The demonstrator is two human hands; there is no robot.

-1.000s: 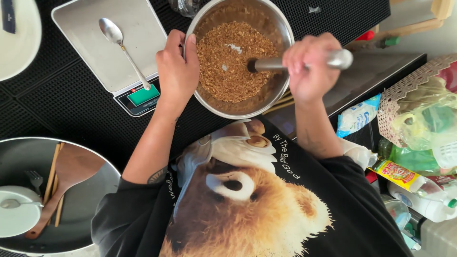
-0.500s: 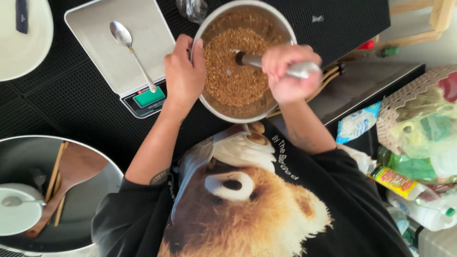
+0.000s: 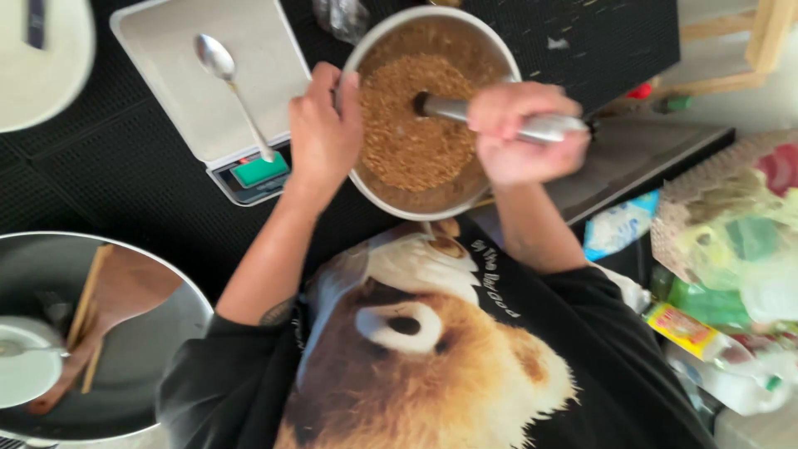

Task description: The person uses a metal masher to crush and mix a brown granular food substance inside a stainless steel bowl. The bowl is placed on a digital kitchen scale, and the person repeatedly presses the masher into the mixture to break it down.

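Shirt fabric, black with a large bear print (image 3: 416,357), fills the near middle of the view, and both bare forearms run up from it toward the bowl. Near left, a wide metal pan (image 3: 150,374) holds a wooden spatula (image 3: 100,308) and a small white dish (image 3: 25,374), its rim cut by the picture edge. Near right, packets and plastic bags (image 3: 731,274) crowd together with little free room. Farther in, the left hand (image 3: 322,137) grips the left rim of the metal mixing bowl (image 3: 432,199), thumb over the edge and fingers wrapped down the outer wall. The right hand (image 3: 524,133) is closed in a fist around a metal pestle-like handle (image 3: 465,112), whose far end sits in the brown crumbly mixture (image 3: 407,133) inside the bowl. Just left of the bowl, nearly touching the left hand, a flat kitchen scale (image 3: 166,91) carries a spoon (image 3: 229,79). Black ribbed matting (image 3: 100,191) lies open between scale and pan.
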